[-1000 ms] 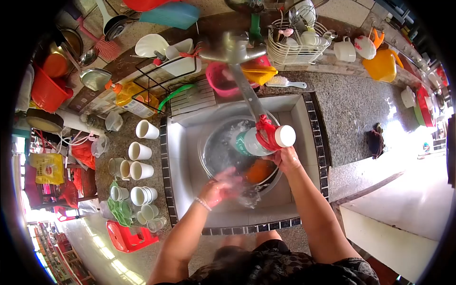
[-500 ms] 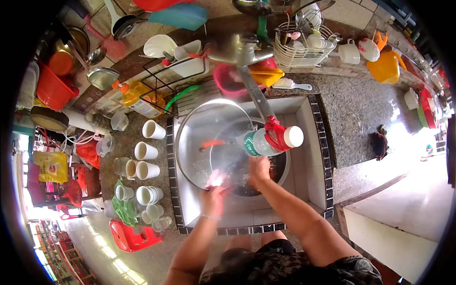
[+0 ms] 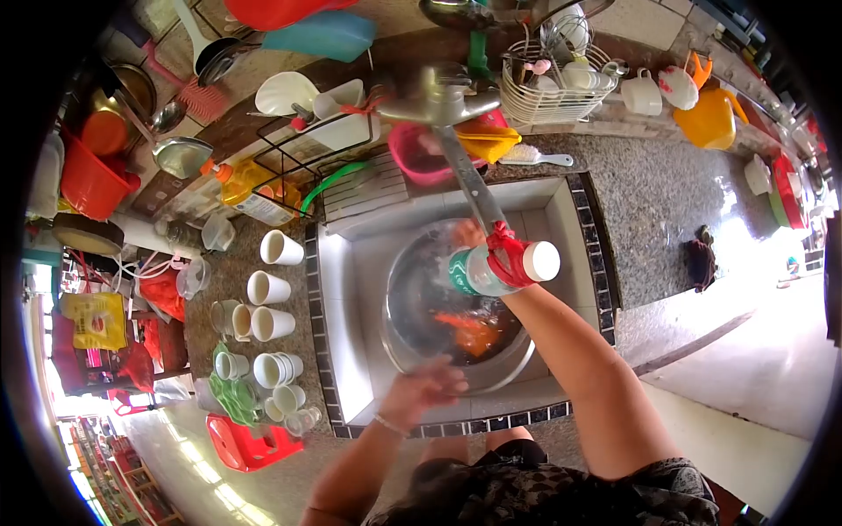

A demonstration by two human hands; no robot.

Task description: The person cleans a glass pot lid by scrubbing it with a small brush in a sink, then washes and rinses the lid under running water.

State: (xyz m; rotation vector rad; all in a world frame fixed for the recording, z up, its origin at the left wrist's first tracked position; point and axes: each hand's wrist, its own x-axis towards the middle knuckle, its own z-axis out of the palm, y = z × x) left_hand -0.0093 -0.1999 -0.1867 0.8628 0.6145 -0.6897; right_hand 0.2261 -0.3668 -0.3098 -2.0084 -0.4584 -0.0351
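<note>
A round metal basin (image 3: 396, 355) of water stands in the tiled sink (image 3: 355, 386). Under the water lie orange pieces that look like carrot (image 3: 474, 333), blurred by ripples. My left hand (image 3: 425, 390) is over the basin's front left rim, smeared by motion, its fingers stretched out and nothing seen in them. My right hand (image 3: 469, 233) reaches to the basin's far side; its fingers are mostly hidden behind the faucet and bottle. A plastic bottle (image 3: 481, 270) with a green label and white cap hangs at the spout, tied with red cloth (image 3: 504, 250).
The metal faucet (image 3: 469, 171) reaches over the sink. Several white cups (image 3: 270, 287) line the left counter, beside a black wire rack (image 3: 289, 153). Behind the sink are a pink bowl (image 3: 412, 153) and a brush (image 3: 535, 156). A dark cloth (image 3: 701, 259) lies right.
A wide metal rim at the sink's left has gone from there. The carrot pieces now show in the basin's water. My left hand moved nearer me and right; my right hand moved to the far side.
</note>
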